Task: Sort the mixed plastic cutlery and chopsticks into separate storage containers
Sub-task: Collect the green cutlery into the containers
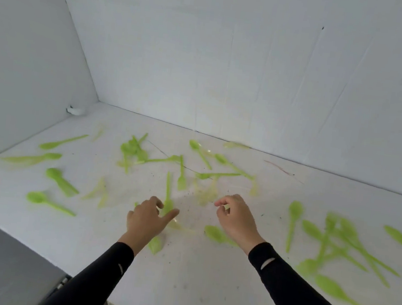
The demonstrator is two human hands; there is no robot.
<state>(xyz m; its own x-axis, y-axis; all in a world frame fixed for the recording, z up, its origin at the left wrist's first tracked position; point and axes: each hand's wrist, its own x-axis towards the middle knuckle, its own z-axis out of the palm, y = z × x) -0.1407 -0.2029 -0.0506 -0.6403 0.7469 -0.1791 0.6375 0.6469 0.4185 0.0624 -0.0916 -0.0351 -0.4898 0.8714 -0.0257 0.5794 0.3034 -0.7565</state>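
Many lime-green plastic spoons and forks lie scattered over the white table point(204, 279), with several pale yellowish translucent pieces point(205, 193) among them. My left hand point(147, 220) hovers over one green utensil point(167, 191), whose lower end lies between my spread thumb and bent fingers. My right hand point(236, 218) is to the right of it, fingers curled, thumb and forefinger close together above the yellowish pieces. Motion blur hides whether it pinches anything. A green spoon point(217, 234) lies under my right wrist. No storage containers or chopsticks show clearly.
White walls close the table at the back and left. A dense heap of green cutlery point(340, 243) lies at the right, a smaller cluster point(133, 150) at the back middle, and single spoons point(47, 200) at the left. The table's front edge drops off at the lower left.
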